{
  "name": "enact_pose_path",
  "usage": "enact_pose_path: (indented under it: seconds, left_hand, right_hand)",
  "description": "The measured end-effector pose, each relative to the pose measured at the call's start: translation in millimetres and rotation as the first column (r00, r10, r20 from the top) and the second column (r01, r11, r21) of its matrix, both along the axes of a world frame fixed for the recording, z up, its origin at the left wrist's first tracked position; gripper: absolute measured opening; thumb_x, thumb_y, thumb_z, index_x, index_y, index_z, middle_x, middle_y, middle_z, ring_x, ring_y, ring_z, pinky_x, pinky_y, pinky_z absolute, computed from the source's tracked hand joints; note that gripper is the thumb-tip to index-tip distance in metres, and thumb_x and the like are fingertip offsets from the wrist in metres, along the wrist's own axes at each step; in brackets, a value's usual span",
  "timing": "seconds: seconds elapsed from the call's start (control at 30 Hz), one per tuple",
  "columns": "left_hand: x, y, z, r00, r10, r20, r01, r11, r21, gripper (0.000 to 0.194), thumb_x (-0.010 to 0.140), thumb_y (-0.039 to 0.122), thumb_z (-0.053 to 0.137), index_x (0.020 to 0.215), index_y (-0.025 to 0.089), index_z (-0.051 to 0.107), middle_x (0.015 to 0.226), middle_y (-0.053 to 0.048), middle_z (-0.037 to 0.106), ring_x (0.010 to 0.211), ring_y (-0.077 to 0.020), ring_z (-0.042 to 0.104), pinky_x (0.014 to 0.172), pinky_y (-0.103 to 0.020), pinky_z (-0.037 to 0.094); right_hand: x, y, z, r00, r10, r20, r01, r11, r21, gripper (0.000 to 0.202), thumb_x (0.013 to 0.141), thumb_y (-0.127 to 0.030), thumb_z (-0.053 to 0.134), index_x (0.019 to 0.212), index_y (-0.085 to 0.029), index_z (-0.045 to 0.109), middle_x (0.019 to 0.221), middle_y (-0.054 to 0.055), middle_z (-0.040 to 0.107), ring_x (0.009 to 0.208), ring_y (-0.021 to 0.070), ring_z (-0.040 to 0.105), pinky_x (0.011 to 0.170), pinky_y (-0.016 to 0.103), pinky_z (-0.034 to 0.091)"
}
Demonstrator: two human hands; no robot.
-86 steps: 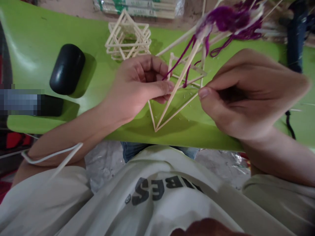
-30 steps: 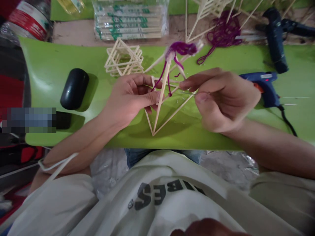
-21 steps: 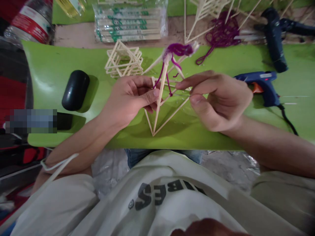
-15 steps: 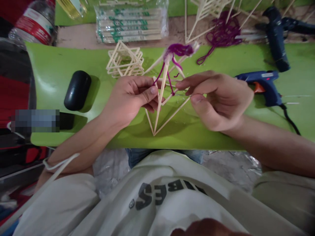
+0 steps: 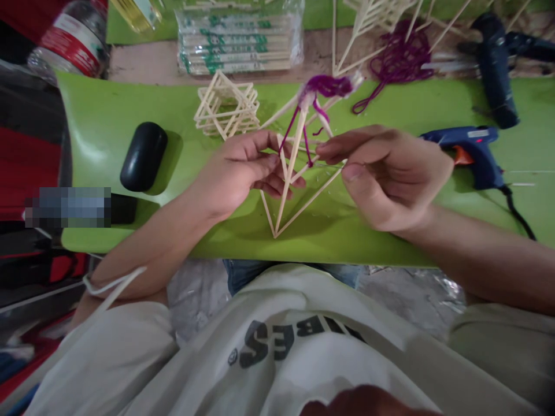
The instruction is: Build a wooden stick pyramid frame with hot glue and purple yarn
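A frame of pale wooden sticks [image 5: 291, 159] stands on the green table, with purple yarn [image 5: 327, 86] wound over its top and strands hanging down. My left hand [image 5: 243, 167] is at the frame's left side, its thumb and fingers closed around a short stick and a yarn strand. The yarn's knotted end [image 5: 310, 164] lies on a small stick between my hands. My right hand [image 5: 390, 173] is pinched at the right side; a thin pale strand runs from the knot to its fingertips. What kind of strand it is, I cannot make out.
A blue glue gun [image 5: 470, 150] lies right of my right hand, its cord trailing down. Behind are a dark glue gun [image 5: 496, 69], a purple yarn heap [image 5: 399, 55], a stacked stick lattice [image 5: 228, 107] and bagged chopsticks [image 5: 238, 43]. A black oval case [image 5: 144, 156] sits left.
The view has shifted slightly, so the tabletop things appear farther right. My left fingers have loosened and spread a little at the frame. My right hand keeps its pinch.
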State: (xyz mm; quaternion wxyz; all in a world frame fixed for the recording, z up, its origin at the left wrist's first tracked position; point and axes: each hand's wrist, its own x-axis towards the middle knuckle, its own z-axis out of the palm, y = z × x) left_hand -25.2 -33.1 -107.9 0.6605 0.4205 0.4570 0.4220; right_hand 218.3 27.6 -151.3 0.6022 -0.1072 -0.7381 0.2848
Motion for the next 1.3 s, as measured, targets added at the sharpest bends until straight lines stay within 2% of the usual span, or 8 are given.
enact_pose_path:
  seconds: [0.13,0.3,0.43,0.53,0.63,0.83,1.17,1.3]
  left_hand:
    - [0.0,0.1,-1.0,0.999,0.021,-0.024,-0.022,0.999,-0.032,0.019,0.097,0.03,0.087,0.102,0.017,0.074,0.087,-0.003,0.08,0.076,-0.0239,0.085,0.069,-0.035,0.072]
    - [0.4,1.4,-0.8,0.999,0.0,-0.035,0.0,1.0,-0.013,0.022,0.094,0.033,0.09,0.099,0.017,0.076,0.088,-0.003,0.081,0.075,-0.0192,0.083,0.069,-0.029,0.069]
    - [2.4,2.9,-0.1,0.999,0.004,-0.034,-0.002,0.998,0.057,0.013,0.092,0.025,0.091,0.096,0.018,0.08,0.089,-0.001,0.08,0.075,-0.0121,0.077,0.073,-0.023,0.065]
    - [2.7,4.3,-1.0,0.994,0.076,-0.073,-0.07,0.995,0.077,0.009,0.087,0.016,0.089,0.088,0.019,0.08,0.081,0.002,0.073,0.066,-0.0067,0.066,0.064,-0.017,0.056]
    - [1.6,4.9,-2.8,0.992,0.086,-0.09,-0.081,0.995,0.059,0.007,0.086,0.014,0.085,0.086,0.019,0.08,0.075,0.003,0.069,0.057,-0.0054,0.057,0.057,-0.018,0.053]
    - [3.1,2.4,-0.7,0.995,0.101,0.024,-0.1,0.995,-0.018,0.005,0.085,0.014,0.085,0.089,0.017,0.082,0.085,0.0,0.08,0.071,-0.0108,0.076,0.07,-0.021,0.066]
    - [5.2,-0.1,11.4,0.993,0.099,0.064,-0.095,0.993,-0.063,0.017,0.083,0.011,0.075,0.098,0.016,0.083,0.09,-0.002,0.083,0.076,-0.0142,0.08,0.075,-0.026,0.069]
    - [1.9,-2.5,9.4,0.994,0.108,0.034,-0.106,0.994,-0.036,0.01,0.093,0.023,0.08,0.1,0.016,0.083,0.093,-0.004,0.084,0.08,-0.0164,0.082,0.08,-0.028,0.07]
  right_hand:
    - [1.2,-0.1,-0.1,1.0,-0.012,0.005,0.012,1.0,-0.012,0.023,0.086,-0.016,0.077,0.104,-0.026,0.085,0.104,0.009,0.091,0.09,0.0274,0.09,0.069,0.035,0.076]
    - [2.1,-1.1,0.7,0.999,-0.022,0.03,0.022,0.999,-0.027,0.014,0.092,-0.021,0.079,0.103,-0.029,0.084,0.104,0.007,0.091,0.093,0.025,0.09,0.072,0.031,0.076]
    - [0.6,-1.6,1.5,0.998,-0.053,0.039,0.053,0.999,0.004,0.014,0.091,-0.023,0.076,0.103,-0.028,0.082,0.105,0.006,0.091,0.092,0.0253,0.09,0.071,0.033,0.076]
    - [-1.2,-1.5,1.8,0.994,-0.097,0.044,0.096,0.995,0.028,0.012,0.089,-0.032,0.078,0.101,-0.033,0.08,0.105,0.001,0.091,0.087,0.0249,0.09,0.068,0.035,0.076]
    - [-1.4,-1.0,3.0,0.994,-0.093,0.049,0.09,0.994,0.055,0.014,0.088,-0.029,0.078,0.101,-0.035,0.079,0.106,-0.001,0.092,0.085,0.0246,0.089,0.066,0.034,0.076]
    - [2.3,-3.3,8.3,0.994,-0.073,0.081,0.069,0.997,0.044,0.015,0.091,-0.028,0.079,0.106,-0.033,0.081,0.107,0.002,0.091,0.092,0.0241,0.09,0.073,0.034,0.076]
    - [6.0,-16.1,21.4,0.98,-0.093,0.178,0.108,0.991,-0.077,0.009,0.097,-0.03,0.074,0.102,-0.037,0.077,0.107,0.003,0.091,0.097,0.0284,0.089,0.077,0.043,0.077]
    - [6.2,-16.5,22.1,0.977,-0.106,0.184,0.122,0.99,-0.077,0.007,0.097,-0.031,0.073,0.099,-0.036,0.076,0.105,0.003,0.091,0.095,0.0282,0.089,0.074,0.044,0.076]
